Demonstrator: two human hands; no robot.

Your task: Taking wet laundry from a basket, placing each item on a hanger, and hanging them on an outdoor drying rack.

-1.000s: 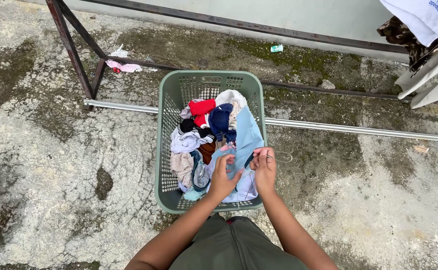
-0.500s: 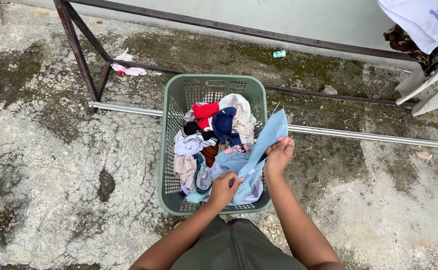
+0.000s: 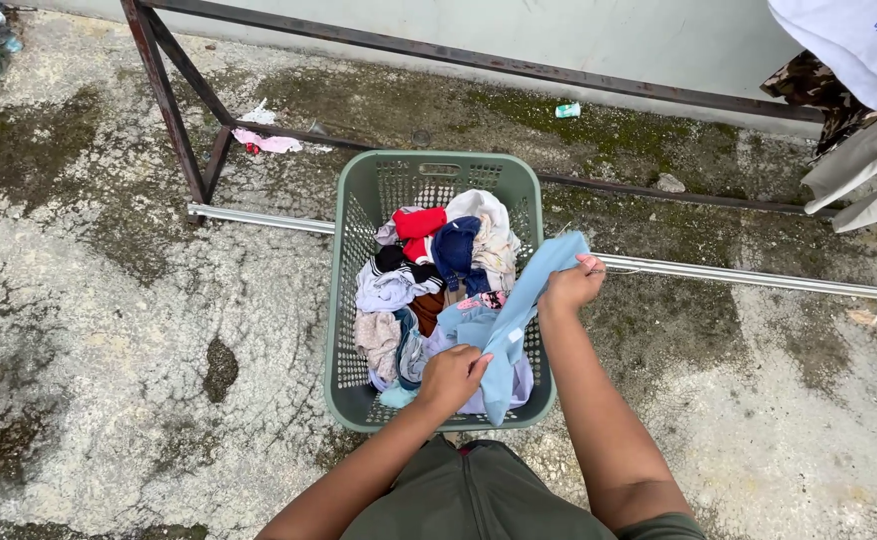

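A green plastic laundry basket (image 3: 348,300) stands on the concrete, full of mixed clothes (image 3: 428,255) in red, navy, white and brown. My right hand (image 3: 571,284) grips the upper end of a light blue garment (image 3: 518,310), together with a thin wire hanger, over the basket's right rim. My left hand (image 3: 450,377) holds the lower part of the same garment near the basket's front edge. The cloth stretches diagonally between the two hands.
A rusty metal frame (image 3: 173,110) and a silver pipe (image 3: 758,280) cross the ground behind the basket. Hung clothes (image 3: 853,60) show at the top right. Scraps of litter (image 3: 263,140) lie by the frame. The concrete is stained and mossy.
My right hand has lifted the blue garment's end up and to the right, out over the basket rim. My left hand stayed low near the front edge.
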